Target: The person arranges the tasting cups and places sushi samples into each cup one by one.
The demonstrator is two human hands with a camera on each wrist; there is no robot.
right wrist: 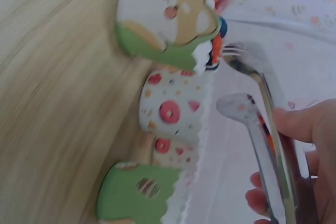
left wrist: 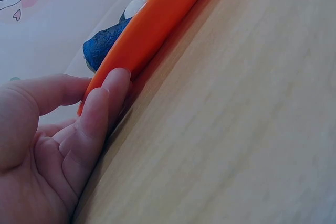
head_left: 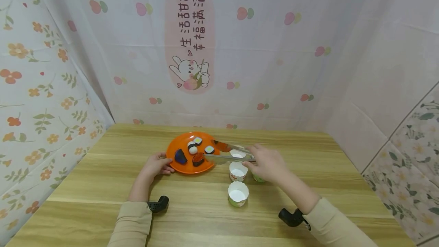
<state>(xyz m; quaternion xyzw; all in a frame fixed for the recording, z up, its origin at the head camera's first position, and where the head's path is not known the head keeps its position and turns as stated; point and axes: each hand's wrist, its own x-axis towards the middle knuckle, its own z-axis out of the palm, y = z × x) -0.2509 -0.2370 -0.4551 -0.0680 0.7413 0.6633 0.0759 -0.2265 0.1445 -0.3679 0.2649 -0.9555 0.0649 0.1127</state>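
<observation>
My left hand [head_left: 156,165] pinches the left rim of an orange plate [head_left: 183,169], thumb above and fingers beneath, as the left wrist view shows. On the plate sit toy sushi pieces: a dark blue wrapped one [head_left: 180,156], a white one with a black band [head_left: 192,148], a red-topped one with a dark wrap [head_left: 198,159] and two small white rolls [head_left: 209,149]. My right hand [head_left: 269,162] grips metal serving tongs [right wrist: 268,124], their fork and spoon ends spread apart with nothing between them. One tong tip overlaps the red-topped piece's right side in the head view.
Paper baking cups stand in a column right of the plate: a near one [head_left: 238,194], a middle one [head_left: 238,171] and a far one [head_left: 237,153] beneath the tongs. A green cup [head_left: 259,179] is partly hidden by my right hand. Patterned curtains [head_left: 274,68] enclose the wooden table.
</observation>
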